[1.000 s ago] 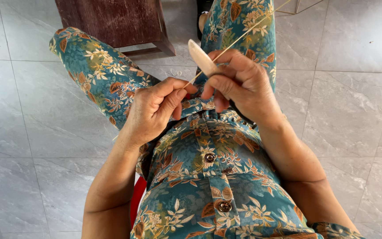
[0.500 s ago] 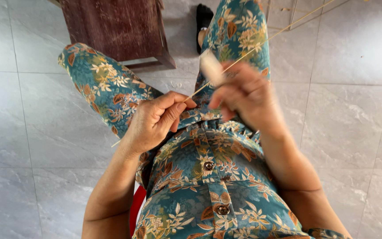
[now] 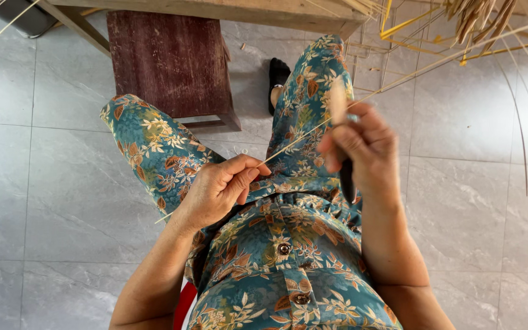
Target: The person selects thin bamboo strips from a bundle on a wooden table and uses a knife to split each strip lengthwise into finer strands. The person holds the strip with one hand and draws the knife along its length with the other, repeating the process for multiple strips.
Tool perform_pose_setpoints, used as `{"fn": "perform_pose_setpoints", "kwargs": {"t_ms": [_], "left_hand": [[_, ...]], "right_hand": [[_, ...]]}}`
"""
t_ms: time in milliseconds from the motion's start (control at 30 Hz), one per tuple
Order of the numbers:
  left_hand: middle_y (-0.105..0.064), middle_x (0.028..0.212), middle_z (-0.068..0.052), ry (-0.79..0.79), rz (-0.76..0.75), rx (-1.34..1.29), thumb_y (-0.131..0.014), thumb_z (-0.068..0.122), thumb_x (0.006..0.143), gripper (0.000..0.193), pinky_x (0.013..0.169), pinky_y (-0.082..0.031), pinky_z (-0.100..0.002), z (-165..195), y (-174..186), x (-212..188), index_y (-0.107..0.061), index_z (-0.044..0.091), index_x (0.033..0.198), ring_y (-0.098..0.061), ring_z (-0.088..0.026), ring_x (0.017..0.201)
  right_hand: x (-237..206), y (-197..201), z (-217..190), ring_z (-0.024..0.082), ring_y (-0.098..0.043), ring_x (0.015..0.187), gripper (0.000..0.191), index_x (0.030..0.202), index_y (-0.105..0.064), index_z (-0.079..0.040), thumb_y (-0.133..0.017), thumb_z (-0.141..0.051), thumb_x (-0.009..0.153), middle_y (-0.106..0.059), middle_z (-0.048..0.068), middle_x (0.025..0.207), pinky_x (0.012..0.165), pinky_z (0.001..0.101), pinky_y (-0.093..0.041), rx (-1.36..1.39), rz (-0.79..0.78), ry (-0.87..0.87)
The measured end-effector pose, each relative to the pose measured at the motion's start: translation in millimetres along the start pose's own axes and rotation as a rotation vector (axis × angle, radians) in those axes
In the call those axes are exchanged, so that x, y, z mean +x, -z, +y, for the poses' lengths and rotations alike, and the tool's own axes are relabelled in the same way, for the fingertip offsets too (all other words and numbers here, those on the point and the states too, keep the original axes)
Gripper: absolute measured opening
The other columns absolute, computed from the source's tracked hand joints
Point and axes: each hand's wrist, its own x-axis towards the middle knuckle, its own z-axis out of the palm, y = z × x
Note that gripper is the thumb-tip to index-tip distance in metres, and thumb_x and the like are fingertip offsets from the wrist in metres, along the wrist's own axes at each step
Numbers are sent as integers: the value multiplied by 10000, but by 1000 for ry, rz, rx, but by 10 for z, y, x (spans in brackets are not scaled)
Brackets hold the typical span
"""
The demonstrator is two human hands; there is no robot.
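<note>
My left hand (image 3: 218, 189) pinches a long thin pale bamboo strip (image 3: 304, 135) above my lap. The strip runs up and to the right past my right hand toward the top right corner, and its short tail pokes out below my left wrist. My right hand (image 3: 365, 150) is closed on a knife (image 3: 342, 137) with a dark handle and a pale blade. The blade points up and lies against the strip. It is blurred by motion. Both hands hover over my knees, which are in teal flowered cloth.
A dark red wooden stool (image 3: 172, 64) stands on the grey tiled floor ahead of my left knee. A wooden table edge (image 3: 215, 9) runs along the top. More bamboo strips and a woven frame (image 3: 459, 36) hang at the top right. My foot in a black shoe (image 3: 278, 79) rests beyond.
My right hand with the knife has moved along the strip, away from my left hand. The view has tilted up, so the table edge and hanging strips now show.
</note>
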Motion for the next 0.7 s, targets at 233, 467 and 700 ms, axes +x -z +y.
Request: {"fn": "perform_pose_setpoints", "kwargs": {"t_ms": [233, 467, 700], "left_hand": [[-659, 632, 5, -60, 41, 13, -563, 173, 1059, 203, 492, -480, -225, 38, 9, -6, -716, 68, 1141, -653, -53, 574], [-682, 655, 9, -72, 64, 2, -563, 170, 1048, 211, 505, -501, -227, -14, 9, 15, -725, 73, 1143, -677, -51, 606], [-665, 641, -5, -62, 83, 36, -570, 185, 1055, 205, 496, -483, -228, -4, 53, -38, -739, 83, 1107, -652, -64, 576]], "right_hand": [[-39, -387, 130, 79, -630, 545, 258, 1289, -561, -21, -599, -35, 1035, -741, 101, 814, 470, 204, -483, -118, -265, -162], [-42, -364, 84, 72, -622, 521, 272, 1285, -559, -38, -586, -41, 1015, -733, 94, 796, 458, 198, -485, -142, -201, -199], [22, -165, 96, 100, -621, 549, 253, 1295, -562, -46, -600, -45, 1045, -737, 116, 826, 487, 221, -502, -6, -72, -90]]}}
